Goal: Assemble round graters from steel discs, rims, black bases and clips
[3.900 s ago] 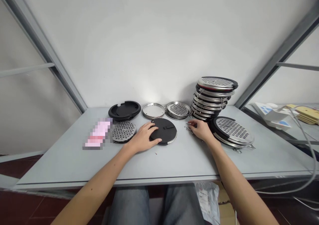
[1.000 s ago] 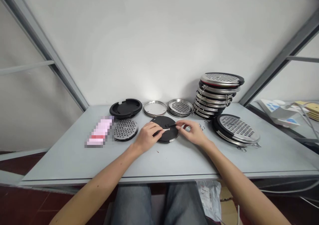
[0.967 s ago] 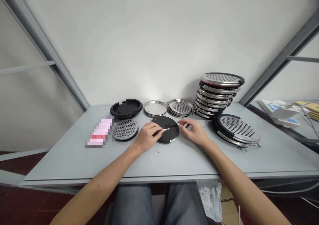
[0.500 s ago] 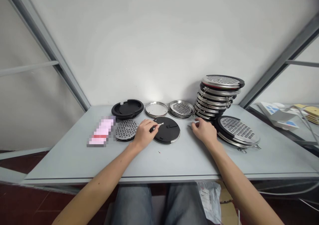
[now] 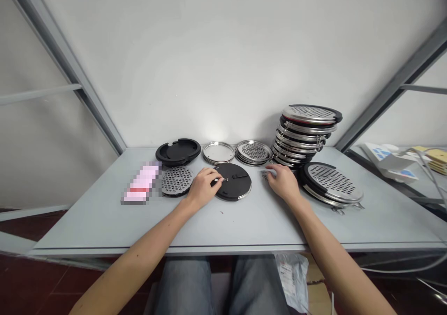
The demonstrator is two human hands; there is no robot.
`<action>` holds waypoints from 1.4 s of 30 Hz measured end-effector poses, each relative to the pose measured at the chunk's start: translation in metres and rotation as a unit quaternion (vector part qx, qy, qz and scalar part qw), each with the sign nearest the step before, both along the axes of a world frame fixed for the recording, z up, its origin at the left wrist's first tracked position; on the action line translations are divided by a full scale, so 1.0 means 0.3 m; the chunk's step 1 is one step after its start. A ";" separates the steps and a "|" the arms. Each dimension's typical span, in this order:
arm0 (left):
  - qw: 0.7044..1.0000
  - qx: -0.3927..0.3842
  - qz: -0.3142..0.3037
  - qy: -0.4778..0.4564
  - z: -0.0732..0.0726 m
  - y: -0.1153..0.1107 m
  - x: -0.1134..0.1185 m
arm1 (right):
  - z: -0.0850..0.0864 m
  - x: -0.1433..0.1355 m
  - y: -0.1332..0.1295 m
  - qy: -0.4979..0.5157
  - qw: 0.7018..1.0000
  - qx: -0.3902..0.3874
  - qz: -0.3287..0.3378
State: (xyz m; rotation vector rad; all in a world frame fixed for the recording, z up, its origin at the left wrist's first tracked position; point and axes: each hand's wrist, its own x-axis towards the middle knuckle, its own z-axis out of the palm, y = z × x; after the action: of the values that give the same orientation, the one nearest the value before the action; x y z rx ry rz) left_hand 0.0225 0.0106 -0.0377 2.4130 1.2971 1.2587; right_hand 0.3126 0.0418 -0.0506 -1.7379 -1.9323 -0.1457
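Note:
My left hand (image 5: 204,184) is closed in a pinch on a small silver metal clip (image 5: 225,179), whose end sticks out past the fingertips. Beneath the clip lies a round black disc (image 5: 232,182) with a metal rim and a raised black tab. My right hand (image 5: 282,180) is low over the table, thumb and forefinger apart, touching or just over some small metal clips (image 5: 265,175). A perforated metal disc (image 5: 177,181) rests left of the black one, partly behind my left hand.
Along the wall are black ring-shaped parts (image 5: 178,151), plain metal lids (image 5: 219,152) and perforated metal lids (image 5: 253,151). A tall stack of assembled discs (image 5: 304,136) rises at back right, with more discs (image 5: 333,183) before it. A pixelated pink item (image 5: 141,183) lies left.
My right hand has moved slightly left and up, its fingers reaching over the small clips. The clip in my left hand has turned and shows less beyond the fingertips.

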 end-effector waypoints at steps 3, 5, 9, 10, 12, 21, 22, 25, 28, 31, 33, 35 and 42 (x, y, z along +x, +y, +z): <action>1.000 -0.019 0.001 0.016 -0.003 0.002 -0.001 | -0.004 0.004 0.004 -0.012 1.000 -0.020 -0.016; 1.000 -0.023 0.003 0.021 -0.003 0.002 -0.001 | -0.007 0.006 0.008 -0.014 0.999 -0.031 -0.018; 0.999 -0.024 0.002 0.023 0.000 0.001 0.000 | -0.014 0.010 0.017 -0.004 0.999 -0.038 -0.009; 0.999 -0.023 0.001 0.023 0.001 0.001 0.000 | -0.016 0.011 0.019 -0.001 0.999 -0.041 -0.007; 0.999 -0.023 -0.001 0.023 0.002 0.000 0.000 | -0.019 0.014 0.023 0.007 0.999 -0.048 -0.006; 0.999 -0.026 0.001 0.020 0.003 0.000 -0.001 | -0.016 0.025 0.038 0.061 0.994 -0.088 0.001; 0.999 -0.026 0.000 0.021 0.003 0.000 -0.001 | -0.015 0.024 0.038 0.064 0.994 -0.094 0.003; 0.999 -0.023 -0.003 0.023 0.002 -0.001 -0.001 | -0.011 0.023 0.039 0.076 0.991 -0.108 0.001; 0.999 -0.024 -0.004 0.022 0.002 -0.002 -0.001 | -0.012 0.021 0.038 0.096 0.990 -0.105 0.001; 0.999 -0.026 -0.003 0.021 0.003 -0.002 0.000 | -0.014 0.018 0.035 0.107 0.990 -0.095 0.009; 0.999 -0.025 -0.003 0.021 0.003 -0.001 0.000 | -0.013 0.016 0.031 0.099 0.991 -0.089 0.017; 1.000 -0.026 -0.004 0.016 0.001 0.001 -0.001 | -0.010 0.014 0.027 0.087 0.993 -0.079 0.016; 0.999 -0.022 -0.021 -0.026 -0.001 0.005 0.001 | 0.016 -0.010 0.005 0.139 0.990 -0.016 0.037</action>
State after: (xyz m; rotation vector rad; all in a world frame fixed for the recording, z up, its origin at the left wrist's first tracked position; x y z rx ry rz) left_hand 0.0228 0.0120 -0.0380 2.3487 1.2409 1.2595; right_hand 0.3097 0.0433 -0.0458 -1.6088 -1.7985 0.1479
